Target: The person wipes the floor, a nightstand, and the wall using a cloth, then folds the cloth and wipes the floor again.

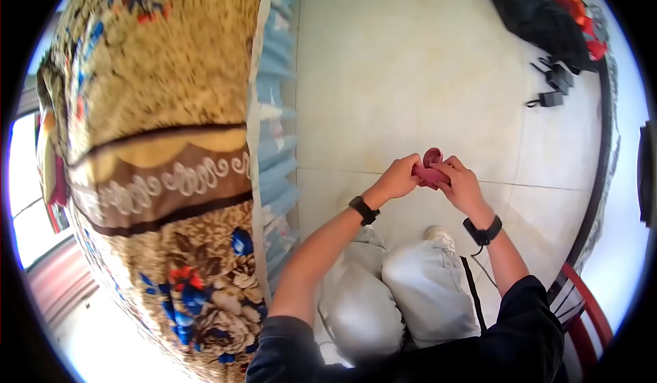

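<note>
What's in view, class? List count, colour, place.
Cloth: one, pink, between hands
Floral blanket: one, brown, left
Bed skirt: one, blue, beside blanket
Window: one, white, far left
Floor tiles: several, cream, centre
Adapters: at least two, black, upper right
Fabric pile: one, black and orange, top right
Chair: one, red, lower right
Wristbands: two, black, on wrists
Shoe: one, cream, beyond knees
Trousers: pair, pale, lower centre
Left hand, right hand: one each, bare, on cloth

No readable text or labels

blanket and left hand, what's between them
Between the blanket and the left hand lie the blue cloth and then bare floor, as the head view shows.
</note>
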### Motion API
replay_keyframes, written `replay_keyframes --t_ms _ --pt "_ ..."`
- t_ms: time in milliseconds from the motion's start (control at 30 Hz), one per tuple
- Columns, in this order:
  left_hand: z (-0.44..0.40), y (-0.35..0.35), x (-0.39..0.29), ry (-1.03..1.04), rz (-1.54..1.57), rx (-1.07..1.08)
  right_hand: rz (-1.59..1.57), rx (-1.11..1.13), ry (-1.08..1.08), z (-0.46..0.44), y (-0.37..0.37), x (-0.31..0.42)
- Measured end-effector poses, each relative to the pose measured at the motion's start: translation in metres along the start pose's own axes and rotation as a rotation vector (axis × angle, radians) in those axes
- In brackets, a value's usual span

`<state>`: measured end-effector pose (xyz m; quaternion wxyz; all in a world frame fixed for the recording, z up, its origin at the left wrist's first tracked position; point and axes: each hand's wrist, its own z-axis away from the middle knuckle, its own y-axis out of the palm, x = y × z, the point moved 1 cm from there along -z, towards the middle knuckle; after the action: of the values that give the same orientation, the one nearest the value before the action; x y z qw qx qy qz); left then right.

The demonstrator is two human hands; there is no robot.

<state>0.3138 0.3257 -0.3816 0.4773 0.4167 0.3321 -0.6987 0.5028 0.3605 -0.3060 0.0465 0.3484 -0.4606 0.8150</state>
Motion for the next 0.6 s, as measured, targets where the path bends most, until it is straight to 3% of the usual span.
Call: replay_keyframes --t_ms 33,67,167,300,500,600 --pt "0.009 -0.010 -0.047 0.060 -0.041 0.028 -0.042 -0.077 0.006 0.010 -0.021 0.019" --pt "0.015 -0.023 -0.088 -0.009 0.007 0.110 -0.086 -0.145 0.015 0.021 -0.040 0.039" --pt "0.047 -0.037 -0.162 0.054 0.131 0.143 -0.099 -0.171 0.063 0.047 -0.096 0.102" --pt "0.137 -0.049 -0.266 0.038 0.146 0.033 -0.087 -0.091 0.030 0.083 -0.186 0.199" --pt "0.273 -0.068 -0.376 -0.086 0.435 0.199 -0.124 0.292 0.081 0.144 -0.299 0.332" --pt "0.322 -0.078 -0.411 -0.074 0.564 0.174 -0.053 0.207 0.048 0.170 -0.333 0.382"
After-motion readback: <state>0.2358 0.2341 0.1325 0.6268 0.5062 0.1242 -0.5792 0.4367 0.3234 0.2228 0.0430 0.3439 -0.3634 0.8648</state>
